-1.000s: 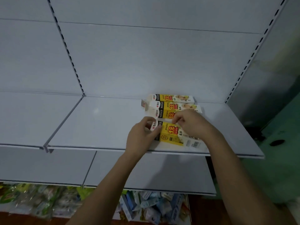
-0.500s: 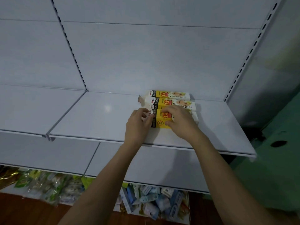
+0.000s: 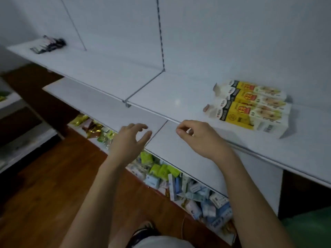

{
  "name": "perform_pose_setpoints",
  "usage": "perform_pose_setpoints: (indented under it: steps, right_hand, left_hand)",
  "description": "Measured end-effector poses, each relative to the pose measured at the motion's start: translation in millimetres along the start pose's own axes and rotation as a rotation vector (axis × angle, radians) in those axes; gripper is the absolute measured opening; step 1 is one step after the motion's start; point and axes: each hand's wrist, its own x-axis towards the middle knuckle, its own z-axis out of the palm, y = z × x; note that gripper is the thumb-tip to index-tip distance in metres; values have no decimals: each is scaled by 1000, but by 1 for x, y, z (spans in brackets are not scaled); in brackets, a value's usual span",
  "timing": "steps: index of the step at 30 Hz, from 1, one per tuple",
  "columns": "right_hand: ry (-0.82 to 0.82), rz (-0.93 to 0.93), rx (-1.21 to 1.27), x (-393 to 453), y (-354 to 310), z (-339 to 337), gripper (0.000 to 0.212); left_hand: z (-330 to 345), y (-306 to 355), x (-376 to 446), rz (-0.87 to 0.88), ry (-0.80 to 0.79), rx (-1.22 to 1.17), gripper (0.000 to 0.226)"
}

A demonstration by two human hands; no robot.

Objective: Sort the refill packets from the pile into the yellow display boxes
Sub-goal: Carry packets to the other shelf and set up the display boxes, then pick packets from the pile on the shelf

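Both hands are empty: the left hand point(image 3: 131, 138) is spread w/ relaxed fingers, the right hand point(image 3: 198, 138) is loosely curled, nothing pinched. The yellow display boxes point(image 3: 250, 106) are lined up on the upper shelf point(image 3: 179, 90), well apart from the hands. The refill packets point(image 3: 179, 185) are heaped on the bottom shelf by the floor. The next step, judged: a packet is to be fetched. One type should be picked per trip, gripped flat, and slid in aligned w/ the box opening, no crumpling.

Dark items point(image 3: 48, 44) lie on the white shelf point(image 3: 111, 68) above wooden floor point(image 3: 46, 185).
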Motion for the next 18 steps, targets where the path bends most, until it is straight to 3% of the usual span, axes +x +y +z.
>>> perform_pose_setpoints:
  steps: [6, 11, 15, 18]
  right_hand:
    - [-261, 2, -4, 16, -18, 72, 14]
    - [-478, 38, -90, 47, -29, 146, 18]
    - [-607, 98, -170, 79, -55, 216, 25]
    - [-653, 89, -166, 102, -88, 276, 22]
  left_hand:
    - [-14, -117, -93, -386, -52, 44, 37]
    - [-19, -206, -144, -745, -235, -34, 44]
    - [-36, -264, -162, -830, -374, -119, 50]
    - [-54, -313, -170, -845, -355, -140, 49]
